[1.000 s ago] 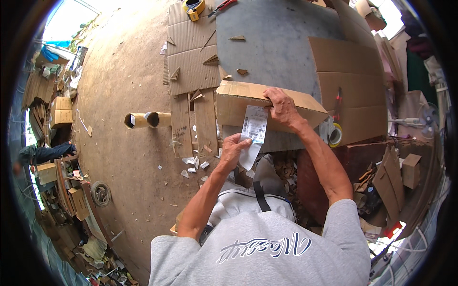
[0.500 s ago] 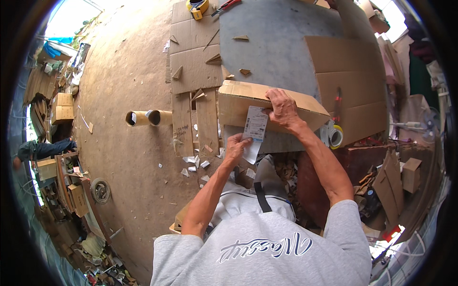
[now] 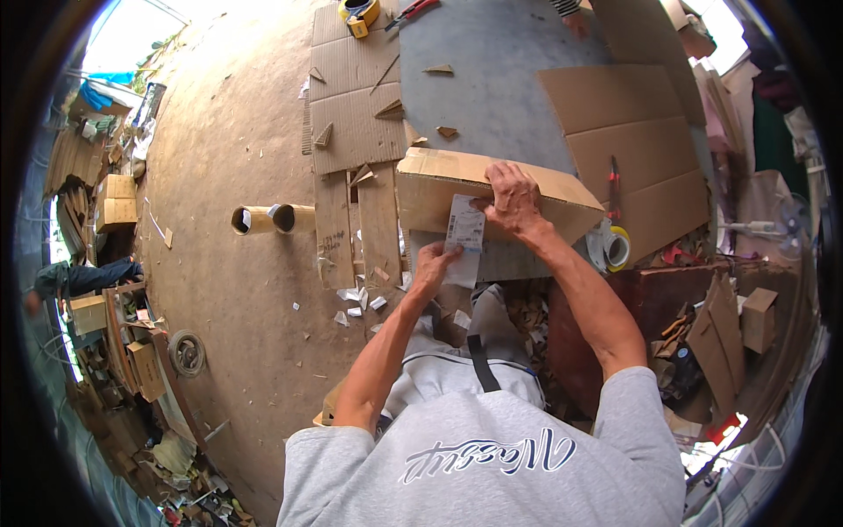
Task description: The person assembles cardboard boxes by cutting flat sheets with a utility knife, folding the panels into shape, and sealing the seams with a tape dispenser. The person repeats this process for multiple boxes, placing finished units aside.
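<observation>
A long cardboard box (image 3: pixel 435 198) stands on the near edge of the grey tabletop (image 3: pixel 479 97). Against its near side is a white printed shipping label (image 3: pixel 465 224), with a pale backing sheet hanging below it. The lower part of this label is pinched between thumb and finger of my left hand (image 3: pixel 435 263). My right hand (image 3: pixel 514 200) is closed against the box's upper edge, fingers bent, with its thumb and finger at the label's top corner. Whether the label's upper part touches the box, I cannot tell.
Flat cardboard (image 3: pixel 628 132) lies to the right, bearing a red-and-black tool (image 3: pixel 614 189). Tape rolls (image 3: pixel 618 248) are beside it; a yellow tape dispenser (image 3: pixel 360 16) is at the far left. A co-worker's hand (image 3: pixel 576 24) reaches in at the top. Cardboard tubes (image 3: pixel 255 219) stand left.
The label has shifted slightly left and up against the box, both my hands moving with it. A co-worker's hand in a striped sleeve has come in over the far tabletop.
</observation>
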A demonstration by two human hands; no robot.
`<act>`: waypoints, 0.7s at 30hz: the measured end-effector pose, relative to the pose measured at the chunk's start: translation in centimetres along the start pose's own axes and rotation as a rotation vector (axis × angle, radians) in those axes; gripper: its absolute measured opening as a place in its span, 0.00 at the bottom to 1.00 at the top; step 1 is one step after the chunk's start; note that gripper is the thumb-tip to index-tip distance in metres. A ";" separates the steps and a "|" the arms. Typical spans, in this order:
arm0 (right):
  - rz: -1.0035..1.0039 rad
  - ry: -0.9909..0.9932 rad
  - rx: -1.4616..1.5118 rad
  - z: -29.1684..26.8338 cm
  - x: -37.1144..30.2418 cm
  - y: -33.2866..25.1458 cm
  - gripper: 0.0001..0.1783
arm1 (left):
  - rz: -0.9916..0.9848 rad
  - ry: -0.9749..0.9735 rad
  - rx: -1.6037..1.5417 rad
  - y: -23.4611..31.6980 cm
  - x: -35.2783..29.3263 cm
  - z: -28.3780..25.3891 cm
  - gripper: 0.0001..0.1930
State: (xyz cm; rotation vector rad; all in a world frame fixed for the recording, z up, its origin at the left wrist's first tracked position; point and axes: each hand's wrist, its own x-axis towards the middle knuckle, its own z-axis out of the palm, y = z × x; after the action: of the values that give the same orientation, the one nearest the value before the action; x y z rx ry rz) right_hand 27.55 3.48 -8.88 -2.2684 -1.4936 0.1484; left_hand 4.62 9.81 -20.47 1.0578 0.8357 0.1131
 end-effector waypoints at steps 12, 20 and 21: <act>0.079 -0.074 0.087 -0.1 0.6 0.7 0.24 | 0.015 -0.026 -0.131 3.4 -1.9 2.9 0.17; 0.166 -0.249 0.097 -0.4 1.1 1.1 0.26 | -0.023 -0.050 -0.351 7.0 -4.3 3.4 0.14; 0.153 -0.240 0.101 -0.2 1.1 1.3 0.26 | -0.058 -0.038 -0.356 7.1 -4.4 3.3 0.15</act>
State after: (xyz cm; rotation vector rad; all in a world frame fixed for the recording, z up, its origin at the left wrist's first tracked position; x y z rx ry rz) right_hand 29.18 3.98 -9.03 -2.3470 -1.3878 0.5466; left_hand 5.81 9.10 -11.59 0.6984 0.7763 0.1850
